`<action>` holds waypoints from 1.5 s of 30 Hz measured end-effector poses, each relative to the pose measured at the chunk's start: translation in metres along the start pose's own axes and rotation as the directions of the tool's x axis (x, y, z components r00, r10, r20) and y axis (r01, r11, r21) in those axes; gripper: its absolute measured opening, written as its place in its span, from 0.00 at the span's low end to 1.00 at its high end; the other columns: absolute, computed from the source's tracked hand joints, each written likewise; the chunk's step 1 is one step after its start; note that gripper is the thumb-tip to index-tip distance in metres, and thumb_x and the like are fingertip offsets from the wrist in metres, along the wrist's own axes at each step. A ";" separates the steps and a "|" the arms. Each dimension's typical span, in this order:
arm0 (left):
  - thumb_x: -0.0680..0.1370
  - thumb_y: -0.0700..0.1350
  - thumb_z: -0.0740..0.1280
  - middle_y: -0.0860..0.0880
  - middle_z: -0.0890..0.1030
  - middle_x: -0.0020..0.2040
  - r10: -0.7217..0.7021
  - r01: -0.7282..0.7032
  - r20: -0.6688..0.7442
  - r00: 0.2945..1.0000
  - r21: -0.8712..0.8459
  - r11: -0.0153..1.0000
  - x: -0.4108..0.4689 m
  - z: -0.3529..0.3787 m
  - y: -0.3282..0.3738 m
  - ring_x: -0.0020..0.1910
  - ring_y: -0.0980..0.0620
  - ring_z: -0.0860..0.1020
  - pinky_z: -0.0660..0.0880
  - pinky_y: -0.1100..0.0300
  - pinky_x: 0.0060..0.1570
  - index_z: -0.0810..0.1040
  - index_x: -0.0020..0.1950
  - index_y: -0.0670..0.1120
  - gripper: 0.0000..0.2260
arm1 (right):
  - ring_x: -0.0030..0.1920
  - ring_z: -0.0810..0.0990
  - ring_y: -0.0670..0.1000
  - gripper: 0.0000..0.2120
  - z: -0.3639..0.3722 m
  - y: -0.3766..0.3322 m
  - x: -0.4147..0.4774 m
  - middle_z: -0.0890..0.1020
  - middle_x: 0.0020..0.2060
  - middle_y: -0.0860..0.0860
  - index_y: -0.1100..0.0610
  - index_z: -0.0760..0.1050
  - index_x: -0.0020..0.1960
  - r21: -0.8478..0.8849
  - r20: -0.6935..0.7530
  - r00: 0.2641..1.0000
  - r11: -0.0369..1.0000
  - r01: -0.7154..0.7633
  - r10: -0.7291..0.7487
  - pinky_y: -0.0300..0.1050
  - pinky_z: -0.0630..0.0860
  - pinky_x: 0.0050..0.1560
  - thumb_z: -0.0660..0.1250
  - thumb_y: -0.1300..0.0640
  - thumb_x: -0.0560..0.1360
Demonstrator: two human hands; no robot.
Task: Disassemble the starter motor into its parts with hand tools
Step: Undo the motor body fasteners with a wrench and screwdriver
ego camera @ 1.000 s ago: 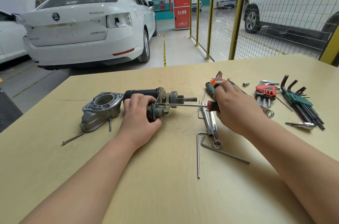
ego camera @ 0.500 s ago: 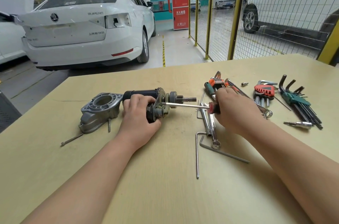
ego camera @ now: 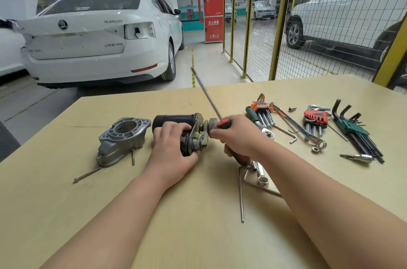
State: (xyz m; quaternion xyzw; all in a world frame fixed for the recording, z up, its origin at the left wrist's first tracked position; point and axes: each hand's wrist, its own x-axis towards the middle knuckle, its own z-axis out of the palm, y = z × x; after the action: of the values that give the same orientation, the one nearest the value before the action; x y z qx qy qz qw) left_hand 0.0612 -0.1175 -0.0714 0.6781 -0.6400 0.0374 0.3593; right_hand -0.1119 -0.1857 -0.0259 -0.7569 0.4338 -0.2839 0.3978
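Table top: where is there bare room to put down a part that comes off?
Bare wood: the near left corner of the table, this side of the grey housing and loose bolt; the patch between the forearms, left of the long L-key; the far strip behind the motor. Crowded: right of the right hand, among wrench and key sets.

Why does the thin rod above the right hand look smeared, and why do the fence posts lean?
Head view: the screwdriver is motion-blurred along its shaft in the right hand; the wide-angle lens tilts the yellow fence posts; the starter motor is sharp.
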 end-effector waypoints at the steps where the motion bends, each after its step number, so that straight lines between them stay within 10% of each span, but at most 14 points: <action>1: 0.67 0.47 0.73 0.54 0.68 0.54 0.000 0.000 0.007 1.000 -0.012 1.000 0.001 -0.001 -0.001 0.54 0.53 0.61 0.60 0.64 0.54 0.72 0.61 0.53 0.24 | 0.22 0.75 0.51 0.07 -0.004 0.007 -0.002 0.76 0.25 0.53 0.57 0.75 0.37 0.076 -0.004 1.000 0.997 -0.030 0.031 0.40 0.72 0.25 0.67 0.56 0.72; 13: 0.63 0.50 0.77 0.58 0.71 0.48 0.048 -0.053 -0.052 0.997 -0.087 0.995 0.014 -0.036 0.014 0.53 0.56 0.68 0.62 0.73 0.50 0.74 0.54 0.58 0.22 | 0.24 0.80 0.47 0.10 -0.014 0.021 -0.007 0.80 0.36 0.46 0.50 0.75 0.52 -0.030 -0.138 0.988 0.997 0.065 -0.069 0.36 0.75 0.25 0.68 0.53 0.71; 20: 0.61 0.51 0.79 0.55 0.70 0.48 0.051 -0.057 -0.067 0.996 -0.093 0.994 0.011 -0.037 0.029 0.53 0.52 0.70 0.70 0.57 0.54 0.76 0.47 0.59 0.19 | 0.56 0.75 0.45 0.27 0.014 0.020 -0.009 0.70 0.63 0.42 0.46 0.69 0.65 -0.381 0.072 0.920 0.842 0.383 -0.386 0.41 0.72 0.53 0.72 0.49 0.68; 27: 0.60 0.54 0.79 0.52 0.68 0.52 0.060 -0.059 0.016 0.998 -0.081 0.995 0.011 -0.044 0.022 0.54 0.52 0.71 0.70 0.57 0.59 0.78 0.53 0.55 0.24 | 0.47 0.78 0.52 0.15 0.012 0.012 0.000 0.81 0.48 0.46 0.49 0.77 0.55 -0.508 0.004 0.855 0.735 0.449 -0.519 0.43 0.72 0.43 0.71 0.47 0.70; 35: 0.64 0.51 0.77 0.57 0.59 0.52 0.163 -0.172 0.189 0.968 0.032 0.985 0.005 -0.033 0.021 0.56 0.58 0.58 0.56 0.70 0.55 0.69 0.67 0.52 0.33 | 0.38 0.78 0.48 0.09 -0.009 0.016 -0.002 0.80 0.35 0.44 0.48 0.78 0.48 -0.265 -0.062 0.915 0.890 0.370 -0.399 0.45 0.75 0.41 0.73 0.51 0.70; 45: 0.67 0.43 0.74 0.57 0.70 0.52 -0.007 0.008 0.003 1.000 -0.274 0.962 0.009 -0.040 0.016 0.53 0.63 0.72 0.67 0.77 0.48 0.78 0.50 0.59 0.16 | 0.35 0.76 0.40 0.09 -0.019 0.024 -0.002 0.78 0.32 0.38 0.44 0.77 0.48 -0.314 -0.073 0.926 0.890 0.330 -0.369 0.38 0.70 0.35 0.72 0.47 0.70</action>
State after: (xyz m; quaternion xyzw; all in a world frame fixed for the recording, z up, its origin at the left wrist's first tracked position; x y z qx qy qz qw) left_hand 0.0648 -0.1027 -0.0301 0.6244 -0.6369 -0.0534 0.4491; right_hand -0.1384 -0.1980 -0.0365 -0.8533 0.3527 -0.3318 0.1931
